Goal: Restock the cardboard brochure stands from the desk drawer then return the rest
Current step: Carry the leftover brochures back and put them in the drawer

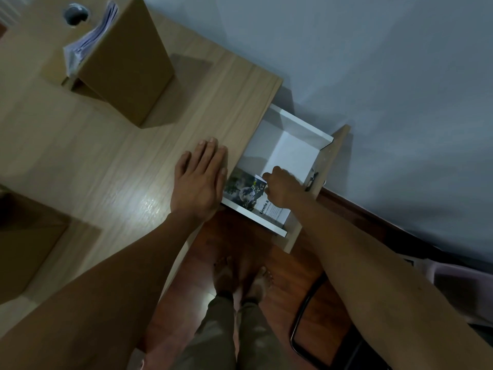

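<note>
The desk drawer (290, 145) stands pulled out at the desk's right end, white inside. A stack of brochures (244, 192) with a dark photo cover lies in its near corner. My right hand (280, 189) reaches into the drawer, its fingers curled down onto the stack's top edge. My left hand (200, 180) rests flat on the desk top (106, 161), fingers straight, beside the drawer. A cardboard brochure stand (125, 65) at the back left holds several white leaflets (88, 38). Another cardboard stand (29, 241) sits at the left edge.
A grey cable grommet (76, 14) is set in the desk's far corner. Below are a wooden floor, my bare feet (242, 279), a black chair frame (304, 324) and a pale bin (464, 287) at the right by the wall.
</note>
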